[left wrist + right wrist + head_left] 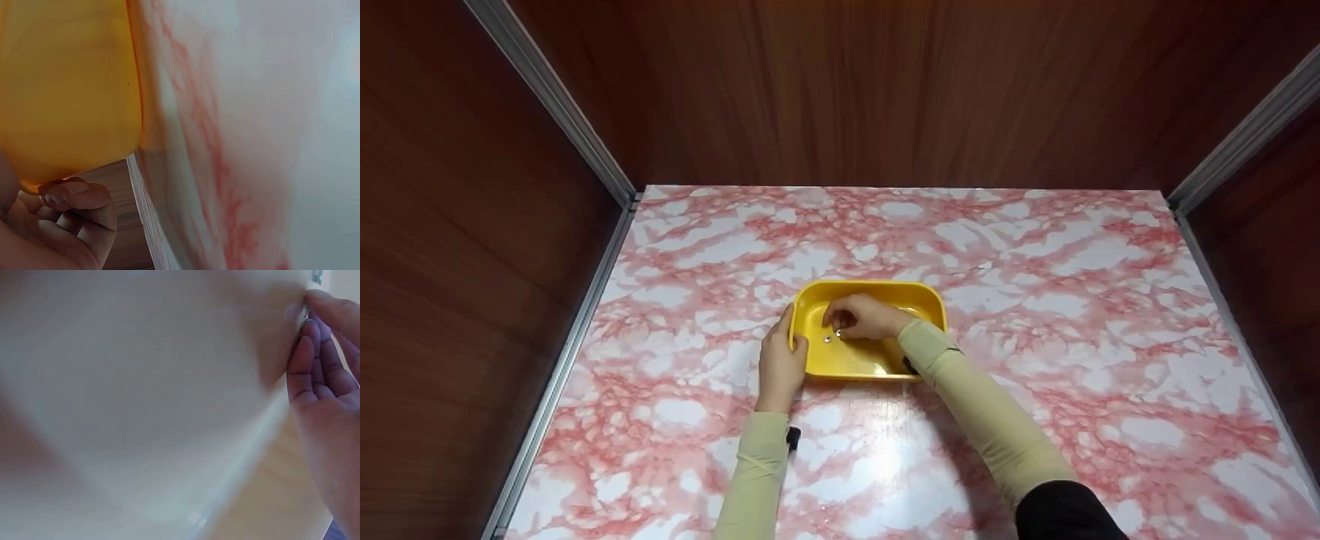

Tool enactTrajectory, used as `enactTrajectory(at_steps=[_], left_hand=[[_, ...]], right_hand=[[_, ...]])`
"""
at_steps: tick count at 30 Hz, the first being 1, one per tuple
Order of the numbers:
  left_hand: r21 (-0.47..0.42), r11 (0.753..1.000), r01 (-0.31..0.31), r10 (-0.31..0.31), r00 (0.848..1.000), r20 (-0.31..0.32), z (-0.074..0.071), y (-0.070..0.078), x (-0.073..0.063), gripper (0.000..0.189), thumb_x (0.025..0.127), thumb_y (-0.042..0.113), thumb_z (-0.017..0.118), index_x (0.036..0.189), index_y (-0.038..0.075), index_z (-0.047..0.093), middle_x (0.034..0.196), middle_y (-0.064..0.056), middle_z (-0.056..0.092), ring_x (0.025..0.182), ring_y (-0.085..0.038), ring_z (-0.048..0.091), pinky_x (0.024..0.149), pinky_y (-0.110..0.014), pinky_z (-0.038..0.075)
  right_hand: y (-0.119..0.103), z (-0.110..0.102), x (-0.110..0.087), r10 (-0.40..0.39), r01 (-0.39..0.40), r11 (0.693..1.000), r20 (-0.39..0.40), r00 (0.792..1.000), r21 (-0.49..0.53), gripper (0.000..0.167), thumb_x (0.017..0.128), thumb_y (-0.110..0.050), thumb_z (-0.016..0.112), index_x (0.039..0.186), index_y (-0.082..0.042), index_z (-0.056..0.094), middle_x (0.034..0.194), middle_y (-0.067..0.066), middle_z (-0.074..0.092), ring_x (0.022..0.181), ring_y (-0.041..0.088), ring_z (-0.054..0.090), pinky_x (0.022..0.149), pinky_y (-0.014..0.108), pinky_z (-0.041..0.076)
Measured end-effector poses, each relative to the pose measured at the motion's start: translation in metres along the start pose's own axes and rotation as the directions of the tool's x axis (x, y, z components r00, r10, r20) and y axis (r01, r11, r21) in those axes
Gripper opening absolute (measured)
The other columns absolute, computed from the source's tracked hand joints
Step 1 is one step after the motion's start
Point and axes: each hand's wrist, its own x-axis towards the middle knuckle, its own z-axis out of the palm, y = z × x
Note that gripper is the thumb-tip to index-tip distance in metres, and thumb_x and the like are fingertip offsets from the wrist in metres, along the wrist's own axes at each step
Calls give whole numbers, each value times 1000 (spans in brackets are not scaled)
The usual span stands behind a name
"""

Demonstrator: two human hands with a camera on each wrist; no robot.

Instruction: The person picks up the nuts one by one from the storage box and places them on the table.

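Note:
A yellow plastic bin (pixel 855 365) stands on the marbled tabletop. My left hand (pixel 782 365) grips its left wall, thumb over the rim and fingers outside. In the left wrist view, curled fingers (pixel 79 194) lie against the bin's wall (pixel 67 95). My right hand (pixel 864 316) reaches down inside the bin, fingertips at the floor. In the right wrist view, thumb and fingertips (pixel 304 354) pinch a small shiny metal piece, mostly hidden. One small metal piece (pixel 828 340) lies on the bin floor, and another (pixel 838 334) shows right by the right fingertips.
The red-and-white marbled tabletop (pixel 697 285) surrounds the bin. Dark wood panels (pixel 840 90) rise at the back and both sides, with grey metal rails (pixel 562 112) along their corners. Light glares off the table in front of the bin.

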Motion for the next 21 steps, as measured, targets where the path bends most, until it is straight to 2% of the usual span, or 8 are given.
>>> enactTrajectory(at_steps=[11, 21], left_hand=[[-12, 1000, 12, -12, 1000, 0, 0, 0, -2, 56, 88, -1, 56, 142, 3, 44, 130, -20, 55, 115, -30, 54, 101, -40, 41], [-13, 1000, -13, 13, 1000, -1, -1, 1, -2, 55, 89, -1, 55, 142, 1, 44, 130, -20, 55, 114, -30, 54, 98, -41, 43]], right_hand=[[-2, 0, 0, -2, 2, 1000, -24, 1000, -30, 28, 79, 6, 69, 106, 3, 64, 88, 12, 65, 76, 15, 54, 68, 25, 47], [-2, 1, 0, -32, 30, 997, -33, 999, -66, 29, 78, 9, 67, 107, 4, 63, 86, 14, 64, 73, 13, 51, 64, 24, 43]])
